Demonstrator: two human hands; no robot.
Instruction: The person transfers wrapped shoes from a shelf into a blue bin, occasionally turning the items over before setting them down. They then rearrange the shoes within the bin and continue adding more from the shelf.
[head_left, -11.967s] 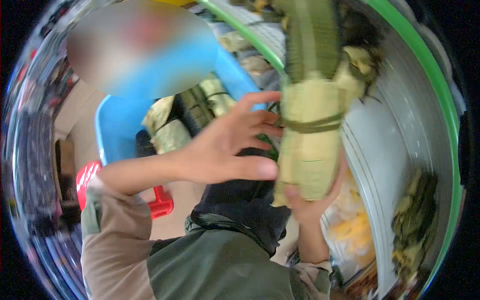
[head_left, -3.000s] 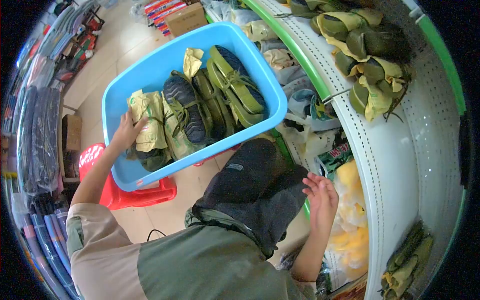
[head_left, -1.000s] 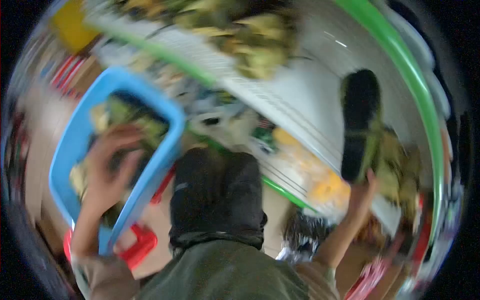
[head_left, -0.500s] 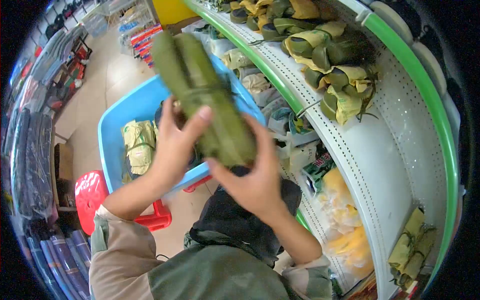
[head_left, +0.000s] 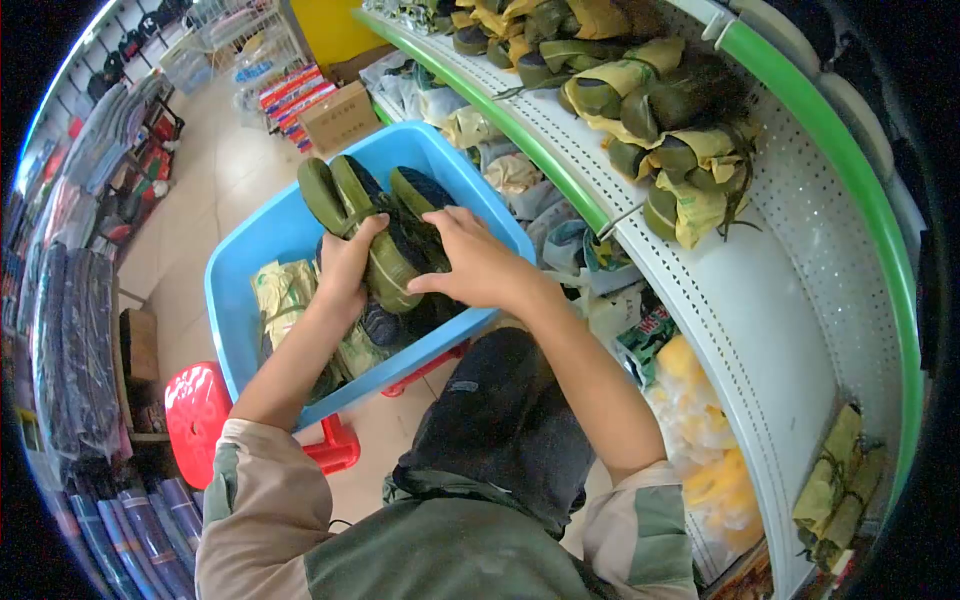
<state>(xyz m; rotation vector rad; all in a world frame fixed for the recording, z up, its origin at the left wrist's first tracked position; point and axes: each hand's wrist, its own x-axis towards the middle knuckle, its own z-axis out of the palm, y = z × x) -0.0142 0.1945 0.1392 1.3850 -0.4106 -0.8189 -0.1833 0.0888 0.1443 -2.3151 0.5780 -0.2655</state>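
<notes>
A tied pair of olive-green shoes [head_left: 385, 268] lies tilted inside the blue tub [head_left: 245, 240], dark soles partly showing. My left hand [head_left: 347, 262] grips its near left side, thumb on top. On the right, my right hand [head_left: 475, 258] is closed around the same bundle, its fingertips partly hidden behind the shoes. Another olive-green shoe [head_left: 420, 190] with a dark sole rests against the tub's far side. Paper-wrapped bundles [head_left: 284, 295] sit in the tub's left part, beside my left forearm.
A white perforated shelf [head_left: 700, 290] with green edging curves along the right. It carries wrapped shoe bundles [head_left: 690, 180] at the top and another bundle [head_left: 830, 490] lower down. A red stool [head_left: 200, 420] stands by the tub. A cardboard box [head_left: 340, 120] is beyond it.
Both hands have lowered the olive-green pair from above the tub into it. The bundle's soles now show, and the cardboard box behind has come into view.
</notes>
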